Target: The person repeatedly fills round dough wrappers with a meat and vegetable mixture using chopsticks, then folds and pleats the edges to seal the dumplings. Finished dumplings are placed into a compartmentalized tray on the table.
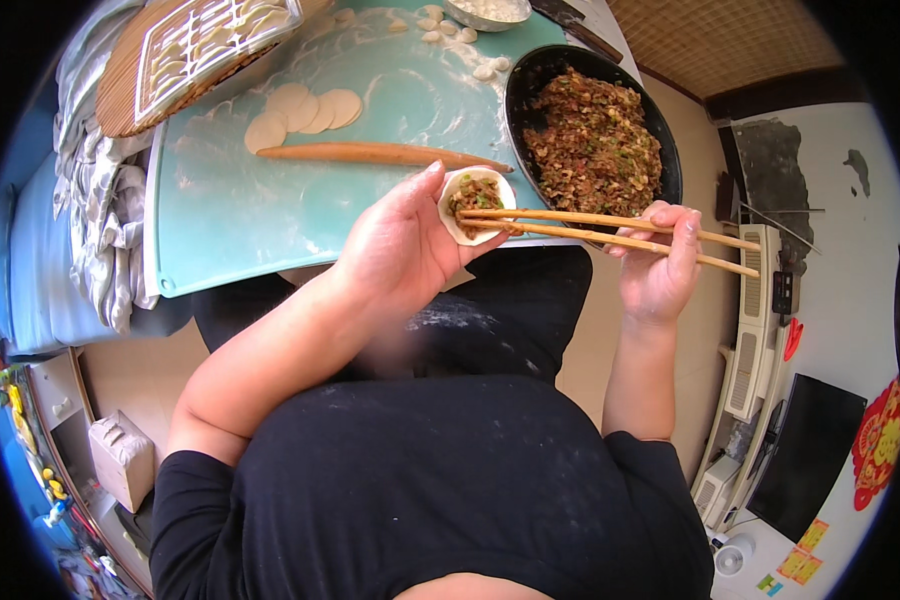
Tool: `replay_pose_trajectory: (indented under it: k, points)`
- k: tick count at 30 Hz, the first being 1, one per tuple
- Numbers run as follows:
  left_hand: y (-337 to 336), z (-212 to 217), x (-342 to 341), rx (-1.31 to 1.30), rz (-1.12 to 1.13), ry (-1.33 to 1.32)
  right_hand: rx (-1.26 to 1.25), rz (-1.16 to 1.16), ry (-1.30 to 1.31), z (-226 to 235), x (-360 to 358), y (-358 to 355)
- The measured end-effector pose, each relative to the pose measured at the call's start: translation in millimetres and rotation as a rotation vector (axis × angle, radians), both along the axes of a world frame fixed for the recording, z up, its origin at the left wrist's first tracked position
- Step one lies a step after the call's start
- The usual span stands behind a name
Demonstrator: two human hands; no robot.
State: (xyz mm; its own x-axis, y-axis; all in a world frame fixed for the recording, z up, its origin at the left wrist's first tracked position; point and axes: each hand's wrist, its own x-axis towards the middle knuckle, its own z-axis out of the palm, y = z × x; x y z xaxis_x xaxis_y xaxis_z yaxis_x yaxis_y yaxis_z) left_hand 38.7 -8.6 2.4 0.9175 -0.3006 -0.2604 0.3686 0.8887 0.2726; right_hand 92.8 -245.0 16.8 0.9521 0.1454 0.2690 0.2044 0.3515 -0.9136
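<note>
At the near edge of the turquoise surface (220,230), our left grip (400,240) cradles a round dough wrapper (506,194); our right grip (662,262) is closed around wooden chopsticks (570,217), their tips touching the filling (477,190) on the wrapper, left of the black pan (521,100).

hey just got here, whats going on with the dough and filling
A person is filling dough rounds. The left hand holds one wrapper, open and unfolded, with filling on it. The right hand holds chopsticks, their tips at that filling. More rounds lie on the green mat beyond the rolling pin; a dark pan of filling sits to the right.
</note>
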Motion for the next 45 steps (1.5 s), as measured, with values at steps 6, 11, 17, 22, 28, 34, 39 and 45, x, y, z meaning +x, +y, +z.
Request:
replay_pose_trajectory:
  k: [6, 11, 17, 22, 28, 34, 39, 45]
  points:
    - [2.8, -2.4, -2.9, 0.065, -0.013, 0.038, 0.087, 0.084, 0.059, 8.7, 6.3, -0.9]
    - [1.7, 1.6, -6.0, 0.139, -0.086, 0.037, -0.039, 0.097, 0.042, 6.4, 15.1, 0.6]
    - [5.3, -2.8, -7.4, 0.133, -0.082, 0.031, -0.022, 0.094, 0.069, 5.7, 17.7, -3.5]
    - [6.2, -2.3, -8.4, 0.122, -0.083, 0.025, 0.052, 0.052, 0.185, -6.5, 19.5, -4.0]
    - [3.7, -4.0, -10.2, 0.154, -0.061, -0.010, 0.194, -0.067, 0.376, -11.1, 13.4, 7.0]
    - [4.2, -6.5, -10.1, 0.152, -0.011, -0.003, 0.192, -0.064, 0.345, -14.5, 8.6, 4.0]
    - [4.9, -6.6, -9.8, 0.133, 0.002, -0.008, 0.177, -0.086, 0.354, -16.6, 5.0, 8.5]
    - [5.7, -7.1, -9.6, 0.082, 0.013, 0.024, 0.162, -0.056, 0.379, -19.6, 5.2, 10.2]
